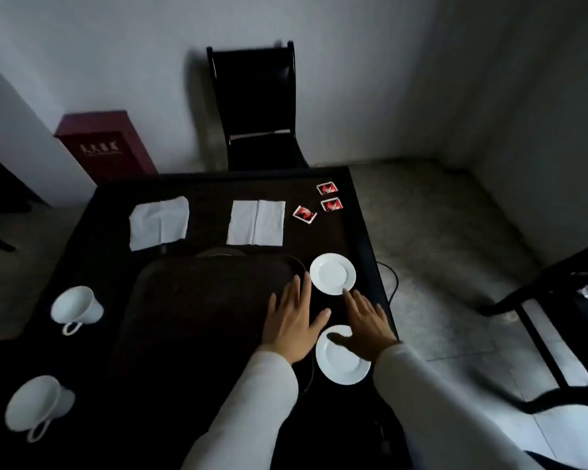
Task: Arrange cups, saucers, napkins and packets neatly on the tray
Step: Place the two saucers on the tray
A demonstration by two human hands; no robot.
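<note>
A dark tray point(201, 300) lies in the middle of the black table. My left hand point(294, 320) rests flat with fingers spread on the tray's right edge. My right hand point(367, 325) hovers open between two white saucers, its fingertips at the far saucer point(331, 271) and its palm over the near saucer point(340, 364). Two white cups lie tipped at the left, one point(77, 308) farther and one point(36, 405) nearer. Two white napkins point(158, 222) point(256, 222) lie beyond the tray. Three red packets point(326, 188) point(332, 205) point(304, 214) sit at the far right.
A black chair point(255, 106) stands behind the table against the wall. A red box point(102, 144) stands at the far left. Another chair frame point(557, 300) is on the right over grey floor. The table's right edge point(370, 239) runs close to the saucers.
</note>
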